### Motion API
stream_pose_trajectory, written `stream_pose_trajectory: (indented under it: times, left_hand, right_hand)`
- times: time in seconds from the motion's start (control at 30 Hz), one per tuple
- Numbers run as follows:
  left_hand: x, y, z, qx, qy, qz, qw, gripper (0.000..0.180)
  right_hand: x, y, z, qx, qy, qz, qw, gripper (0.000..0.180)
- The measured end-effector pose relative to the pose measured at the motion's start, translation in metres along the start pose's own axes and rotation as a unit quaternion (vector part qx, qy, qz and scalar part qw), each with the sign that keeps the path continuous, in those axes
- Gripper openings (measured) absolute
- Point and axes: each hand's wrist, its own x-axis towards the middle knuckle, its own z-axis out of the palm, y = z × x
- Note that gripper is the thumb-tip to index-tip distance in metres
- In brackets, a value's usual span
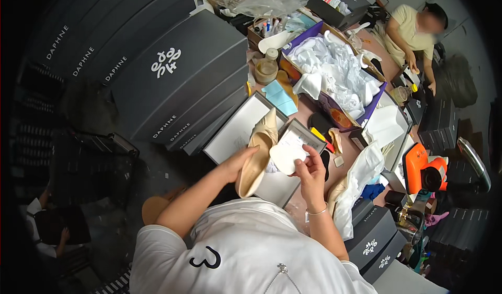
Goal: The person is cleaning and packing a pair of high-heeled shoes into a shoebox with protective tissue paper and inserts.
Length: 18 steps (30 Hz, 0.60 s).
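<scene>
My left hand (238,163) is wrapped round the side of a beige flat shoe (252,174), its toe pointing away and its opening facing up. Between the thumb and fingers of my right hand (311,171) is a thin white piece with a rounded end (286,157), close to the shoe's right side; its exact kind is unclear. Below both hands lies an open shoe box (280,187) with a pale inside and some white paper. A light blue sheet (281,97) lies just beyond the shoe.
Large dark grey shoe boxes (204,53) are stacked at the left. A purple-edged carton (317,28) of crumpled white paper stands at the far right, near a jar (265,71). An orange device (417,167) is at the right. Another person (410,35) works beyond.
</scene>
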Motion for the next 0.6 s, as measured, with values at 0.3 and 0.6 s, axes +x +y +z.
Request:
stream_pose_trajectory:
  times: [0.3, 0.6]
  left_hand:
    - [-0.027, -0.046, 0.054, -0.024, 0.170, 0.125, 0.977, 0.056]
    - [-0.032, -0.054, 0.034, -0.010, 0.146, 0.185, 0.972, 0.065]
  right_hand:
    - [-0.023, 0.009, 0.033, -0.461, -0.110, -0.245, 0.846, 0.035]
    - [-0.014, 0.032, 0.049, -0.193, -0.096, 0.009, 0.977, 0.032]
